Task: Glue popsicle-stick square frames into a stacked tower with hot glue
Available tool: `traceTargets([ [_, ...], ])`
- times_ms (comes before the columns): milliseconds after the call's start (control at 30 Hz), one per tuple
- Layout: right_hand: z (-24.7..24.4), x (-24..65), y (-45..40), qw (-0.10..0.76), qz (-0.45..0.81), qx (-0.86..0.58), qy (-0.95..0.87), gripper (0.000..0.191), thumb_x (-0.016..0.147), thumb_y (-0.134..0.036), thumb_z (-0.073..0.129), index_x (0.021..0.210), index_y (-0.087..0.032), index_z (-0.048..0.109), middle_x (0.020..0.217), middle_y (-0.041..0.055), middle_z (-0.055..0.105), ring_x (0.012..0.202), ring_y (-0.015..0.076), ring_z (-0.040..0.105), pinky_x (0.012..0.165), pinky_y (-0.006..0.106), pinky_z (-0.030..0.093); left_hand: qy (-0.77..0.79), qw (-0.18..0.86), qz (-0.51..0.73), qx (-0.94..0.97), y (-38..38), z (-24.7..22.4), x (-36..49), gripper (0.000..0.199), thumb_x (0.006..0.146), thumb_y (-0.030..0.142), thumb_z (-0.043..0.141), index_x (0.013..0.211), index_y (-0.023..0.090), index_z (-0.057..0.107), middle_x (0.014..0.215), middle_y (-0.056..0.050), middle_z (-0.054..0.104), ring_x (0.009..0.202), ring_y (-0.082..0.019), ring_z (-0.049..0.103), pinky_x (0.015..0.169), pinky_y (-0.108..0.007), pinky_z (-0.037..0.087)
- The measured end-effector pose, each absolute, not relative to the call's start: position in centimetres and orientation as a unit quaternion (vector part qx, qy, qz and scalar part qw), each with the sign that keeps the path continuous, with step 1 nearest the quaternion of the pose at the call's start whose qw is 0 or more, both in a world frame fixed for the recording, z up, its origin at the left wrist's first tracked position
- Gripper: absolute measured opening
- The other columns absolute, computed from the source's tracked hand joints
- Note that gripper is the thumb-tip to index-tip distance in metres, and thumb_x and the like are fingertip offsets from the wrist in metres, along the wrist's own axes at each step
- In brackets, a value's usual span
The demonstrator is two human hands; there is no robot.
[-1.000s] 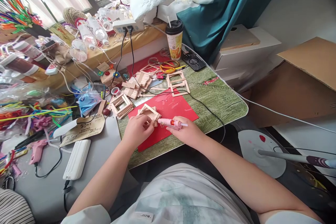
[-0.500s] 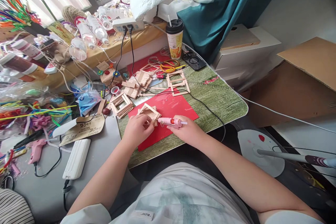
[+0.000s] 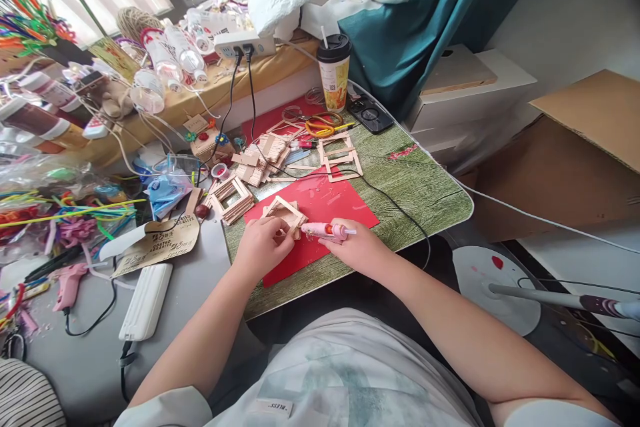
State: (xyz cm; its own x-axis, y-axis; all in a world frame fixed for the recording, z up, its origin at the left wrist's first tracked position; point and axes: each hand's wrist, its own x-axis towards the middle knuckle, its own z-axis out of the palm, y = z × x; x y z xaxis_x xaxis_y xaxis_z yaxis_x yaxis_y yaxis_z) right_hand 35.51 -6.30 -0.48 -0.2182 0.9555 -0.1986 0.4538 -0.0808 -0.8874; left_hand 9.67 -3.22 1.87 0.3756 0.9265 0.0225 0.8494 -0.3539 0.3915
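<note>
My right hand (image 3: pixel 353 245) is wrapped round a pink hot glue gun (image 3: pixel 323 230), with a clear glue stick jutting from its back end. The gun's nozzle points left, at the near right corner of a small stacked frame of wooden craft sticks (image 3: pixel 283 205). My left hand (image 3: pixel 265 243) grips that frame by its near side, fingers closed on the sticks; the fingertips are partly hidden. Beneath lies a red sheet of card (image 3: pixel 345 203) with dried glue bits on it. Whether glue is flowing is too small to tell.
Another stack of stick frames (image 3: pixel 231 200) stands left of the card. Behind lie loose craft sticks (image 3: pixel 260 160), a ladder-like stick frame (image 3: pixel 341 157), scissors (image 3: pixel 323 125), a lidded cup (image 3: pixel 333 77) and a phone (image 3: pixel 370 115). A black cord (image 3: pixel 395 203) crosses the table.
</note>
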Motion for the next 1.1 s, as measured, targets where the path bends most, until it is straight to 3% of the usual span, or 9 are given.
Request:
traceTargets([
  [900,-1.6,35.8,-6.9,0.320,0.448,-0.579,-0.601,0.037,0.089,-0.041,0.075,0.073,-0.026,0.044,0.065,-0.0071,0.052,0.062,0.0161,0.050,0.062,0.029,0.039,0.542,0.165,0.122,0.815,-3.2,2.2,9.7,0.020,0.096,0.039,0.069,0.086,0.023,0.071,0.082,-0.005,0.075,0.074,-0.019,0.067,0.069,-0.031,0.050],
  [1100,-1.4,37.7,-6.5,0.391,0.363,-0.587,-0.609,0.019,0.092,-0.034,0.071,0.082,-0.026,0.057,0.082,-0.0014,0.063,0.076,0.0200,0.061,0.074,0.032,0.047,0.534,0.163,0.116,0.822,-3.2,2.1,9.6,0.015,0.095,0.035,0.068,0.086,0.022,0.070,0.084,-0.005,0.075,0.076,-0.019,0.067,0.069,-0.031,0.048],
])
